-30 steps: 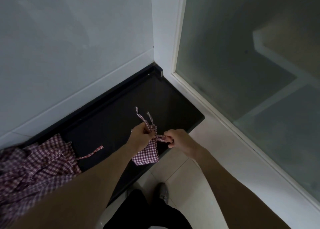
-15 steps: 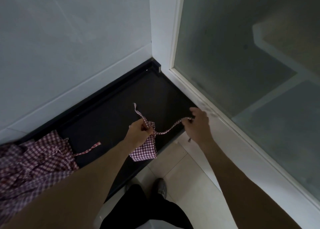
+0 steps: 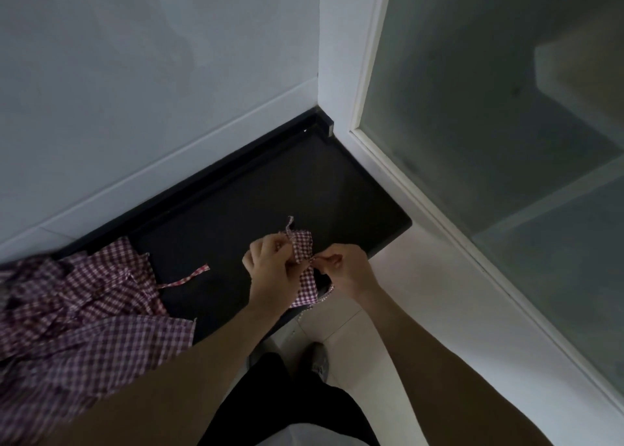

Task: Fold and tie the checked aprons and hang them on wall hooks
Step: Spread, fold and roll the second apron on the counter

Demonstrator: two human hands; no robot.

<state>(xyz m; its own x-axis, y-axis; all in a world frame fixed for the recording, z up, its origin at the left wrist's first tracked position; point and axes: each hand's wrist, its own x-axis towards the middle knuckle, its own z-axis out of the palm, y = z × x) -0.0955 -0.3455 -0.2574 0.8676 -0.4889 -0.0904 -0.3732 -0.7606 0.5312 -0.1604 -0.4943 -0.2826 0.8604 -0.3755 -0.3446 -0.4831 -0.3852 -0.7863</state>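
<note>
Between both sets of fingers, the folded apron is pinched by left hand and right hand; knot should be drawn snug evenly.

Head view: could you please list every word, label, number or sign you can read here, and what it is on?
None can be read. The folded apron, the apron pile, the black counter, the wall and the frosted glass panel show no lettering, label or number.
</note>
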